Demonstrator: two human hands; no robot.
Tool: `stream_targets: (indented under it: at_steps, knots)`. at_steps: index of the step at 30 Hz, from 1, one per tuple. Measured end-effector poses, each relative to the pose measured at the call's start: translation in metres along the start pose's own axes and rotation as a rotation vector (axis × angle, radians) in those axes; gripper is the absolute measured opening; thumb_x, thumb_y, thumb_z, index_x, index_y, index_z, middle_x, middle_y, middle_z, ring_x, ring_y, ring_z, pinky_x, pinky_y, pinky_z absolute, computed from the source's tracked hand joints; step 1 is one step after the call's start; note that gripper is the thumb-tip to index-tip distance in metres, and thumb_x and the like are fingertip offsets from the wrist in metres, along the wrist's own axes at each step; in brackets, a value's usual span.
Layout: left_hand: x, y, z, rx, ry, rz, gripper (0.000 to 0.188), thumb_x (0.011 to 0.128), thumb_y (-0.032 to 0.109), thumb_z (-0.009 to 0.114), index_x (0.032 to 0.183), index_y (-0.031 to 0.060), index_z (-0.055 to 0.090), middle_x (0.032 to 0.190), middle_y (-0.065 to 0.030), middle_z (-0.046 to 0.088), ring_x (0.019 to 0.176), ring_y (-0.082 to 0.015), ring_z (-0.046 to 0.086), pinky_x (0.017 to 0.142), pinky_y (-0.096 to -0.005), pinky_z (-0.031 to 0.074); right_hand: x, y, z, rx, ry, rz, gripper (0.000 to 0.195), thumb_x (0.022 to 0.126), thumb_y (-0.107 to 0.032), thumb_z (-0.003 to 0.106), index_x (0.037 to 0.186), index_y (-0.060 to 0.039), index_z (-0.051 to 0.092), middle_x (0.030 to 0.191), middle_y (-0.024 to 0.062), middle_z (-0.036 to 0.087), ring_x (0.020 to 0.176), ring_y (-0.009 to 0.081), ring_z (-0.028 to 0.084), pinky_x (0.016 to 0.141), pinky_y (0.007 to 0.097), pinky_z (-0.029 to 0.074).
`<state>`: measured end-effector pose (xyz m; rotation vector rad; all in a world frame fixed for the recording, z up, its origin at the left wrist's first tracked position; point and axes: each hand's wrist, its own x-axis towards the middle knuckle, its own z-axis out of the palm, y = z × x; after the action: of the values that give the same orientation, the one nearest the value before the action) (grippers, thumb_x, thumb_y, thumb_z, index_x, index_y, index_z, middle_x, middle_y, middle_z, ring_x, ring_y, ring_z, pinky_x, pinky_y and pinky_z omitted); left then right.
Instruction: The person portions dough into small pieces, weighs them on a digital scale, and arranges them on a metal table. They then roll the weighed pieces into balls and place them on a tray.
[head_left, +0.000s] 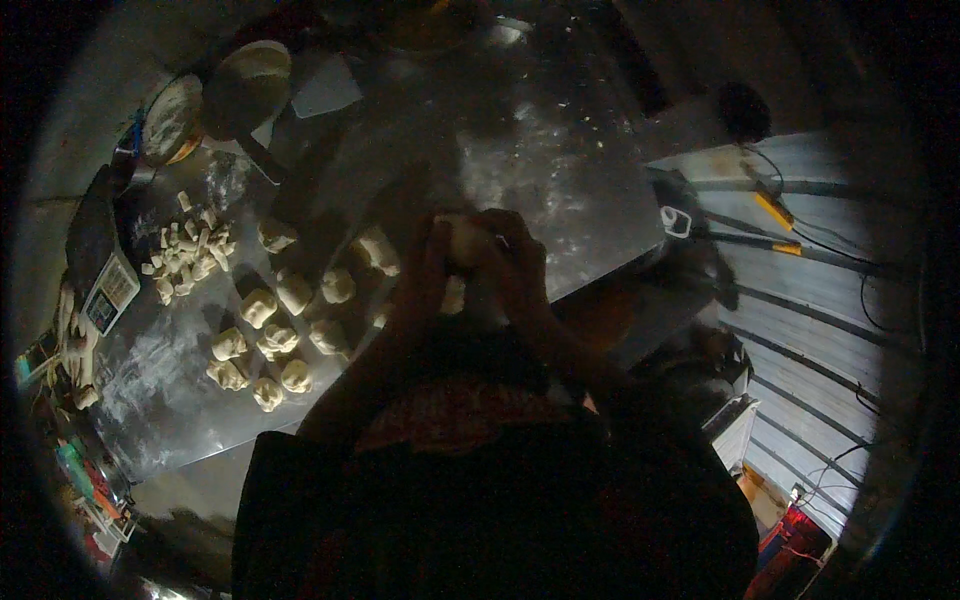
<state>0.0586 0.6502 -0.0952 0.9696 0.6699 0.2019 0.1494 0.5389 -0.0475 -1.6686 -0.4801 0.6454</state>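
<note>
In dim light, both hands meet over the near edge of a floured metal table (592, 225). My left hand (424, 259) and my right hand (523, 251) are closed around a pale dough lump (466, 244), which the fingers partly cover. Left of my left hand lies a longer dough piece (376, 253). Several rough dough lumps (278, 341) are spread farther left on the tabletop. Behind them is a heap of small cut dough pieces (187, 251). Under my hands, part of another pale piece (453, 295) shows; shadow hides its shape.
At the far left stand a round floury container (174, 120) and a round pan-like vessel (251, 86) with a handle. Beside them lies a pale flat sheet (326, 86). A panel with writing (111, 294) sits at the left edge. Corrugated metal (810, 300) with cables is on the right.
</note>
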Motion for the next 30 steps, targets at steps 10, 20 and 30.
stream_targets:
  at_steps: [10,20,30]
  knots:
    - [-0.009,0.005,0.010,0.271,0.059,0.315,0.045,0.106,0.041,0.047,0.128,0.0021,0.051,0.113,-0.0126,0.060,0.095,-0.0225,0.062,0.078,-0.0345,0.055,-0.008,-0.017,-0.006,-0.147,0.023,-0.117,0.028,0.098,-0.009,0.061,0.124,-0.0018,0.062,0.123,0.0122,0.063,0.109,0.0241,0.064,0.093,0.0348,0.054]
    - [-0.009,0.009,0.040,-0.159,-0.220,0.041,0.040,0.106,0.037,0.049,0.121,0.0000,0.053,0.104,-0.0126,0.062,0.089,-0.0247,0.066,0.073,-0.0339,0.058,-0.035,-0.014,-0.046,-0.256,0.103,-0.228,0.034,0.098,-0.009,0.061,0.130,0.0003,0.058,0.134,0.0151,0.059,0.119,0.0254,0.060,0.096,0.0383,0.051]
    - [0.003,-0.102,-0.001,0.332,-0.425,0.036,0.036,0.103,0.029,0.055,0.128,0.0027,0.059,0.114,-0.0131,0.069,0.101,-0.0234,0.068,0.090,-0.0396,0.054,-0.028,0.070,-0.087,-0.640,0.016,-0.458,0.039,0.086,-0.019,0.074,0.122,-0.0054,0.065,0.123,0.0172,0.064,0.113,0.0341,0.062,0.095,0.0426,0.051]
